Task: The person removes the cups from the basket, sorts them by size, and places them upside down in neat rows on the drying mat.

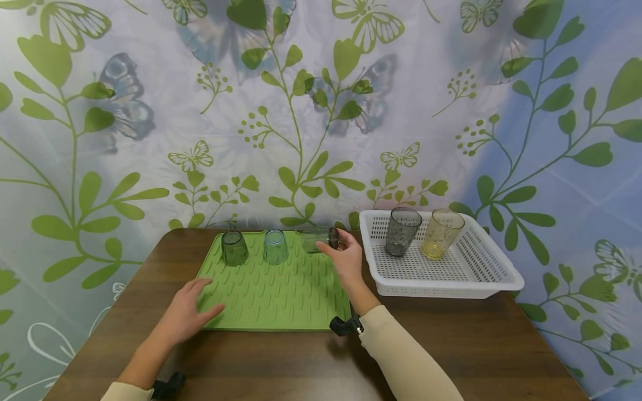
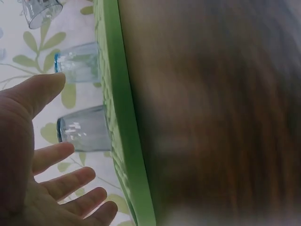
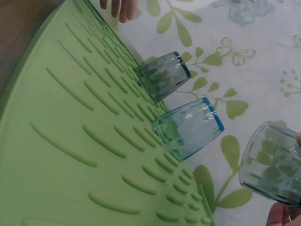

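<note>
My right hand (image 1: 348,259) grips a smoky clear drinking glass (image 1: 316,239) by its base end. The glass lies sideways, held near the back right of the green drying mat (image 1: 276,303); in the right wrist view this glass (image 3: 270,162) appears apart from the mat. Two other glasses stand upside down at the back of the mat: a dark grey glass (image 1: 234,249) on the left and a blue-tinted glass (image 1: 275,247) in the middle. Over the mat's front left edge, my left hand (image 1: 185,312) has its fingers spread and holds nothing.
To the right of the mat stands a white perforated plastic basket (image 1: 441,292). Inside it are a dark grey tumbler (image 1: 403,231) and a yellow tumbler (image 1: 441,234). The brown wooden table (image 1: 281,367) backs onto a patterned curtain (image 1: 321,111).
</note>
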Tool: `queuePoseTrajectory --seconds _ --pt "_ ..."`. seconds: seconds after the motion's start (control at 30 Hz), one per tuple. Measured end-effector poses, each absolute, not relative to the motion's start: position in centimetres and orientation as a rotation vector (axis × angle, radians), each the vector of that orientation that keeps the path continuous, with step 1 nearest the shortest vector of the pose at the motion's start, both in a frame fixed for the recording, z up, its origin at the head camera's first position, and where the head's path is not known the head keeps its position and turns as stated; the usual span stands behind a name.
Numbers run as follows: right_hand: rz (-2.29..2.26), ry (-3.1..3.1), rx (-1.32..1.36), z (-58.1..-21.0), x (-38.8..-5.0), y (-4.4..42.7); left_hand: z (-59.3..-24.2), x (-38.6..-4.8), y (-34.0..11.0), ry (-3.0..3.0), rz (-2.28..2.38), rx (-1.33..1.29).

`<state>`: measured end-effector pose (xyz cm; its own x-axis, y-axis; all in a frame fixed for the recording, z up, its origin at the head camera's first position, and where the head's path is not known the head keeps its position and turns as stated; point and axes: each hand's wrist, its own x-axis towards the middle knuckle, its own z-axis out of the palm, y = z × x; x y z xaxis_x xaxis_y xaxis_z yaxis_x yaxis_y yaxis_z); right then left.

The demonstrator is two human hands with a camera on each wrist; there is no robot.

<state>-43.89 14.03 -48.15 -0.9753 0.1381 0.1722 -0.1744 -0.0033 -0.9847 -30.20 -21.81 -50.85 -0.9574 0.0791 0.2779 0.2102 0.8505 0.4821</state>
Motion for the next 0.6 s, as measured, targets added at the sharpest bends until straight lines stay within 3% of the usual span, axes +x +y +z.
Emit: queuePoseTrajectory --seconds 0.6 --pt "1.995 -2.113 0.009 -48.3 -45.6 13.3 -51.3 -29.7 -24.0 -2.913 -0.646 -0.166"
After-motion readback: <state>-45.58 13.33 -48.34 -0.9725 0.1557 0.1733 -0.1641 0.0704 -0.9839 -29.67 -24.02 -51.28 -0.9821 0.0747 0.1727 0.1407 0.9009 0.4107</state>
